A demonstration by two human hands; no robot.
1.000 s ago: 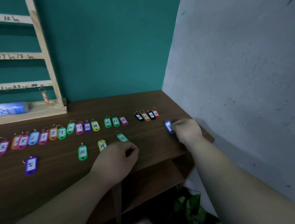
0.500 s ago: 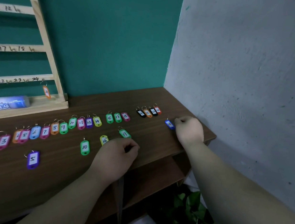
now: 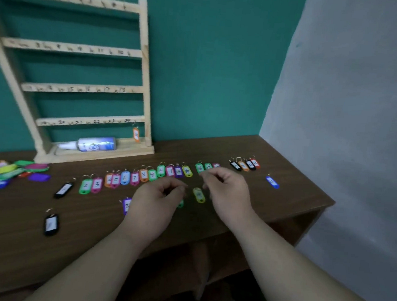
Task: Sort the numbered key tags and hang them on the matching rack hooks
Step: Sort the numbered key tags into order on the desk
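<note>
Left hand (image 3: 157,201) and right hand (image 3: 227,193) mid-frame over bench (image 3: 19,243), fingers curled; blurred, cannot tell if either holds anything. Numbered key tags (image 3: 134,178) in row across mid-frame; rack (image 3: 144,75) upper left, orange tag (image 3: 135,134) hung at its bottom right.

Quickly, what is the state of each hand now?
Left hand: fingers curled, contents cannot be told.
Right hand: loosely curled, holding nothing.

You face a row of green, pink, orange, blue, purple and yellow tags (image 3: 143,175) on a dark brown wood-grain table (image 3: 283,204), one blue tag (image 3: 272,182) apart, an orange tag (image 3: 135,134) on the pale wooden rack (image 3: 146,75), and a teal wall (image 3: 211,68).
</note>
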